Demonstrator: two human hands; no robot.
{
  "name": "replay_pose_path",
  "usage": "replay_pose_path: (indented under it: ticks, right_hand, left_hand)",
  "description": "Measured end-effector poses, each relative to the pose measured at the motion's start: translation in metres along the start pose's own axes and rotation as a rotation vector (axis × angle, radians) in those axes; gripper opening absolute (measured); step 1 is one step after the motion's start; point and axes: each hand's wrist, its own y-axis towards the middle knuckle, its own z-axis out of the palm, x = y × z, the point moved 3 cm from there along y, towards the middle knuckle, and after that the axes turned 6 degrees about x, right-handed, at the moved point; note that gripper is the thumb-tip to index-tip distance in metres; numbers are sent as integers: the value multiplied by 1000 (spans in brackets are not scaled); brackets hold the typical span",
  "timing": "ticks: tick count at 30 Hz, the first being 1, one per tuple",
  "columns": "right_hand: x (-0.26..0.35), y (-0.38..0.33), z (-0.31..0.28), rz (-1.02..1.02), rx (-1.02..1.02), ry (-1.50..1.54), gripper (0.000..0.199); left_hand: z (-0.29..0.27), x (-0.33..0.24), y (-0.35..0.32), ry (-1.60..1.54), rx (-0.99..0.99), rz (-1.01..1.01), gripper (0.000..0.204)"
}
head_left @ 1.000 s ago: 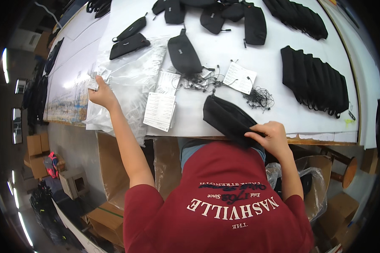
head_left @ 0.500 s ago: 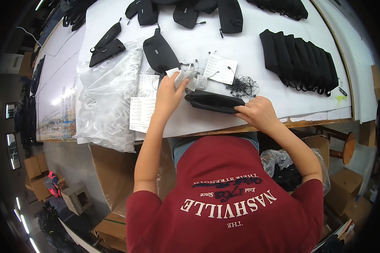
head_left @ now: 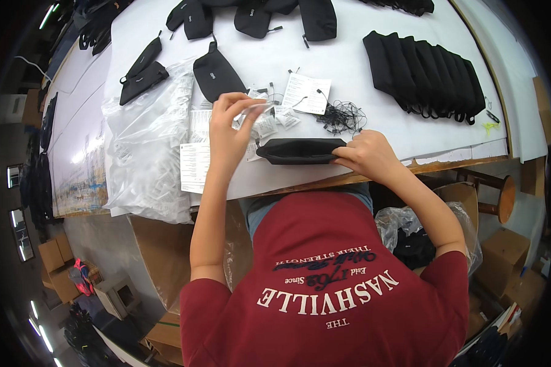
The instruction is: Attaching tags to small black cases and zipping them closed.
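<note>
Right hand (head_left: 368,158) pinches one end of the long black fabric pouch (head_left: 300,159) extending left from it; best hold that end steady, mouth gaping, while left hand (head_left: 229,128) lightly pinches a thin white sachet (head_left: 260,108).

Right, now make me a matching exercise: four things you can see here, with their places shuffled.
1. open black pouch
2. clear plastic bag
3. overlapping row of black pouches
4. wooden stool

A. off the table, at the picture's right
B. on the table's right side
C. in the right hand's grip
D. left of the left hand

Pairs: 1-C, 2-D, 3-B, 4-A
</note>
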Motion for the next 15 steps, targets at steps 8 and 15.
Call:
replay_pose_path:
  ticks: [8, 15]
  right_hand:
    - [-2, 2, 2, 26, -8, 13, 17]
    - [-2, -4, 0, 104, -105, 59, 14]
  left_hand:
    - [39, -35, -39, 206, 343, 201, 18]
    - [30, -26, -64, 146, 9, 57, 40]
